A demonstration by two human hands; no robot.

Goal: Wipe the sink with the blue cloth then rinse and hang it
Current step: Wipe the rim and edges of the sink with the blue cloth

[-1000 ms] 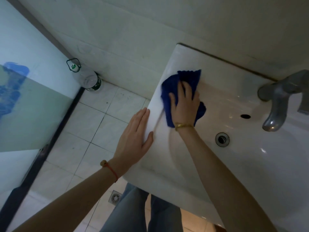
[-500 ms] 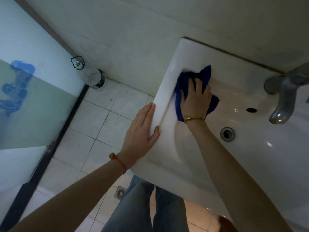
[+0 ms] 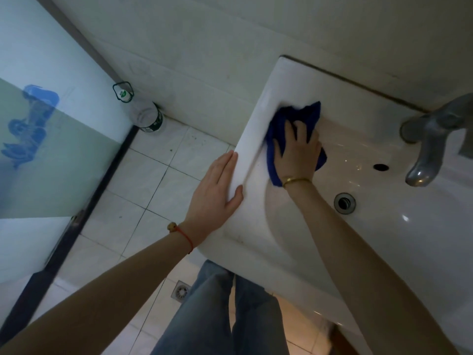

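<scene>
Two hands: right hand (image 3: pixel 297 152) presses one blue cloth (image 3: pixel 294 119).

We stand in a home bathroom: a white ceramic sink (image 3: pixel 294 226) with metal tap (image 3: pixel 430 142) and drain (image 3: pixel 344 203), tiled walls, a tiled floor (image 3: pixel 158 180) with a floor drain (image 3: pixel 181 292), a frosted glass partition (image 3: pixel 46 155).

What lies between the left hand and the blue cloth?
In the head view, only the sink rim: the left hand rests flat on its outer edge, the cloth just inside.

Head view, close, perhaps tilted, above sink (image 3: pixel 294 80).
</scene>
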